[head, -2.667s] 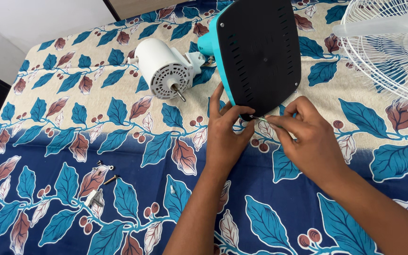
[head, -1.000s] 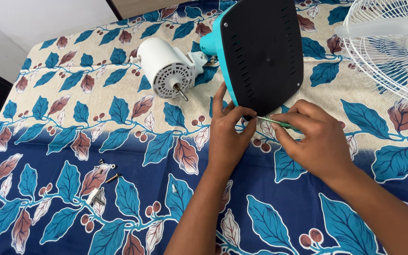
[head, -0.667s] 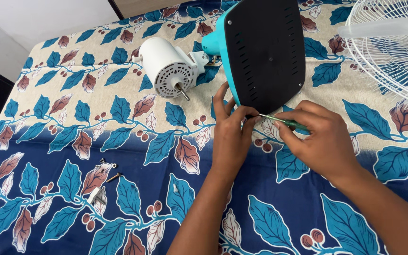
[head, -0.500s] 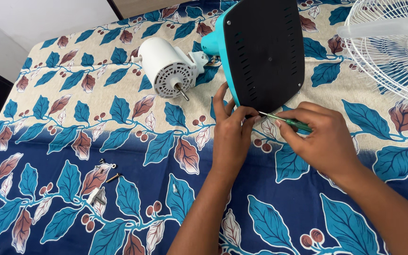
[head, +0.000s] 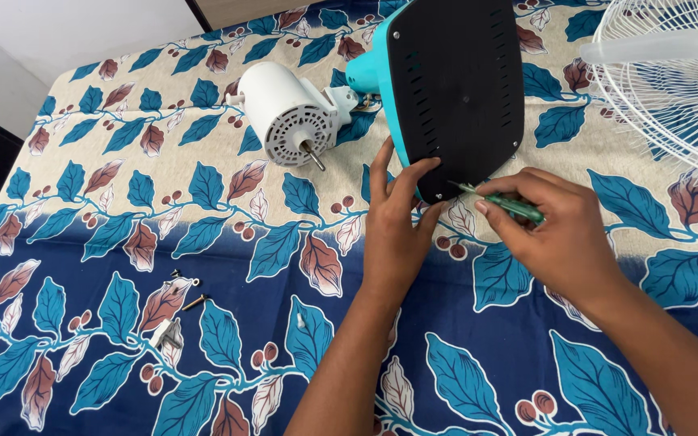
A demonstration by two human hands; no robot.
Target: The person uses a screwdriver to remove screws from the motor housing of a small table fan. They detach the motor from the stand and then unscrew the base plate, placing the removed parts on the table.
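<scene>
Hands: left steadies black fan base; right grips green screwdriver.

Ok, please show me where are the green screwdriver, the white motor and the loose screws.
green screwdriver (head: 515, 206), head view, on its handle.
white motor (head: 283, 111), head view, on its round body.
loose screws (head: 189, 293), head view, on the small cluster.

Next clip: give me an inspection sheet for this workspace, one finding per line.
Surface: leaf-print cloth covers the table.
Job's things: fan base tipped on edge, black underside showing; green screwdriver tip at its lower edge.
Clutter: white motor; loose screws; white fan guard.
Grips: left hand steadies the base; right hand holds the screwdriver.
Cables: nothing seen.
Surroundings: pale wall.
</scene>
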